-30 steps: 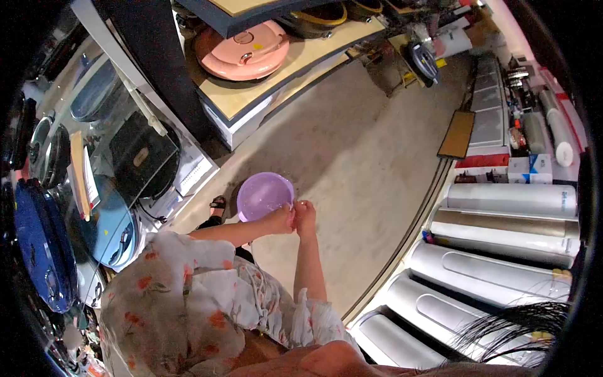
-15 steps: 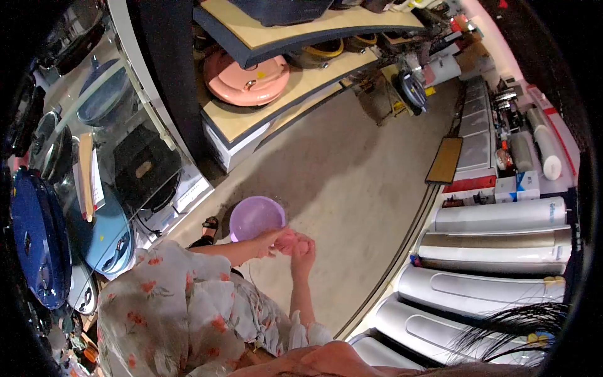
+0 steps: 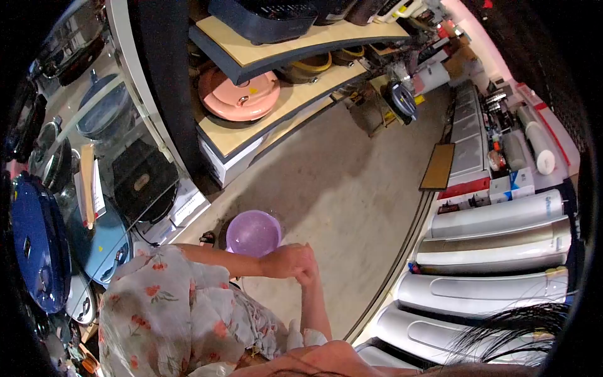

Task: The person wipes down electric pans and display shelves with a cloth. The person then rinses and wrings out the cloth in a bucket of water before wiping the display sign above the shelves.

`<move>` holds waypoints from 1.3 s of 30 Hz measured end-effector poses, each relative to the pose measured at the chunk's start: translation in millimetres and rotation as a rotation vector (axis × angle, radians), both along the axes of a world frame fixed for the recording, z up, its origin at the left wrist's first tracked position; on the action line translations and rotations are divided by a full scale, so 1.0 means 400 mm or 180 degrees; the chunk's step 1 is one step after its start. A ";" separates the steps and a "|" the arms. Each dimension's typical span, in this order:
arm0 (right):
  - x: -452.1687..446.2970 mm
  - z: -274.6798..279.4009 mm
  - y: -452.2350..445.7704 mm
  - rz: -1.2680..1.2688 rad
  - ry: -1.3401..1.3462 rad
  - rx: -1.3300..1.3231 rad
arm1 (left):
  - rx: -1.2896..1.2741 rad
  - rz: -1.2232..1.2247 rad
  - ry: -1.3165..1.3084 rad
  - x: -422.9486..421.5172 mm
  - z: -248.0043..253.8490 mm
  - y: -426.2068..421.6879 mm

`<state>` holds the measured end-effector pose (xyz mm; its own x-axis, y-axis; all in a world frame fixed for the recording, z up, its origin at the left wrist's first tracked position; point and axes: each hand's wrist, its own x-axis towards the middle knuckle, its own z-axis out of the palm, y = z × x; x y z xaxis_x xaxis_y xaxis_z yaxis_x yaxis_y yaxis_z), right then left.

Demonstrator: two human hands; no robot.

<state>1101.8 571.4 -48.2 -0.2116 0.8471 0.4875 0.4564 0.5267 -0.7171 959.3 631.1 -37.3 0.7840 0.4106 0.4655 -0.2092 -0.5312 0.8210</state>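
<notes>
My left hand [image 3: 286, 259] is closed and pressed against my right hand [image 3: 307, 270], whose fingers are curled too. The two meet in front of my body, above the floor. Whatever is between them is hidden by the fingers. A round light-purple plastic basin [image 3: 254, 232] stands on the floor just beyond my left forearm, which overlaps its near rim. Its inside looks wet or speckled.
Shelves [image 3: 270, 135] with a pink round appliance [image 3: 242, 97] stand ahead. A glass display case [image 3: 135, 138] with pans and cookers is at the left. White water heaters [image 3: 483, 292] line the right, beside a floor track [image 3: 389, 276]. A sandalled foot [image 3: 207, 238] shows near the basin.
My hands have moved slightly down and right and drawn tightly together. Something pinkish seen between them earlier is now covered. The basin and shelves appear lower as the view shifts.
</notes>
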 end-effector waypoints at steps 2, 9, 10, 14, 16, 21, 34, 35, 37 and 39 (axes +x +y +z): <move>0.058 -0.141 -0.001 -0.0223 0.0261 -0.1934 | 0.0026 -0.0070 -0.0408 0.017 -0.024 -0.003; 0.017 -0.027 0.077 -0.0451 0.3126 -0.5042 | -0.0777 -0.0261 0.0096 0.019 -0.072 -0.015; 0.037 -0.095 0.065 -0.0301 0.3422 -0.4973 | -0.0502 -0.0218 0.0108 0.016 -0.098 -0.008; 0.055 -0.210 0.009 0.0095 0.3354 -0.3552 | -0.0149 0.0147 0.0338 0.009 -0.143 0.028; 0.018 -0.162 -0.002 0.0148 0.3154 -0.2971 | -0.0668 0.0483 0.0219 0.006 -0.164 0.026; 0.021 -0.209 0.010 -0.0768 0.4408 -0.3770 | -0.4919 0.0860 -0.0693 0.008 -0.189 0.021; 0.070 -0.069 0.088 -0.0520 0.2559 -0.3681 | -0.5439 -0.1273 0.1141 -0.001 -0.276 0.021; 0.068 -0.078 0.093 -0.0682 0.2667 -0.3850 | -0.4821 -0.0969 0.1420 0.004 -0.248 0.024; 0.051 -0.084 0.099 -0.0972 0.2690 -0.3973 | -0.3857 -0.0373 0.2036 0.024 -0.193 0.018; 0.013 -0.076 0.103 -0.1226 0.2516 -0.3873 | -0.3140 0.0216 0.2716 0.051 -0.154 0.008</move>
<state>1107.2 612.4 -78.6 0.0867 0.7485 -0.6574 -0.2791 -0.6152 -0.7373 979.6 634.3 -98.9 0.6452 0.3416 -0.6834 0.5712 0.3783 0.7284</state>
